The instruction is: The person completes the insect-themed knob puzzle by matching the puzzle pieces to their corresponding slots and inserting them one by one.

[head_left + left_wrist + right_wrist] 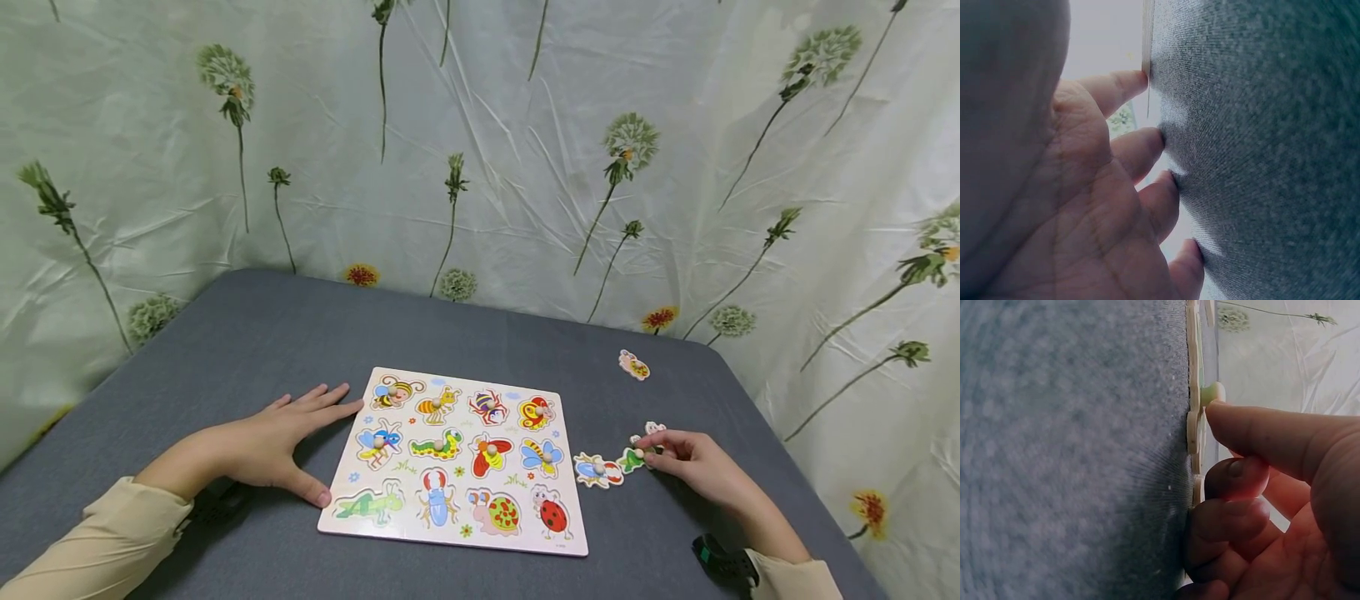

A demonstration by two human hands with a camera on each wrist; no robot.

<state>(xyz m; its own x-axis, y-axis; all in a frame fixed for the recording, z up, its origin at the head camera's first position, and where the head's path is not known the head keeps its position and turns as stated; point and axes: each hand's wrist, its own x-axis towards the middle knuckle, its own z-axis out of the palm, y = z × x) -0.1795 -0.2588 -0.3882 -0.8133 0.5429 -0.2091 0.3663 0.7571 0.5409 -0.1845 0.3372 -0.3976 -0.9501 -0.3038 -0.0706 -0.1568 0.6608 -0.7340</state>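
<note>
A wooden knob puzzle board (465, 508) with printed insects lies on the table. Knobbed pieces fill its upper two rows; the bottom row shows pictures without knobs. My left hand (273, 442) lies spread at the board's left side, its thumb and a finger at the edge. To the right of the board, my right hand (693, 467) has thumb and fingertips at the knob of a green grasshopper piece (630, 460), which rests on the table partly hidden. In the right wrist view, the thumb touches the pale green knob (1212, 394). A blue stag beetle piece (598, 471) lies beside it.
Another loose piece (654, 427), mostly covered by the right hand, lies behind the grasshopper. Farther back is a snail piece (634, 365). The table (300, 325) has a dark grey cloth surface, and a flower-patterned curtain (337, 167) hangs behind it.
</note>
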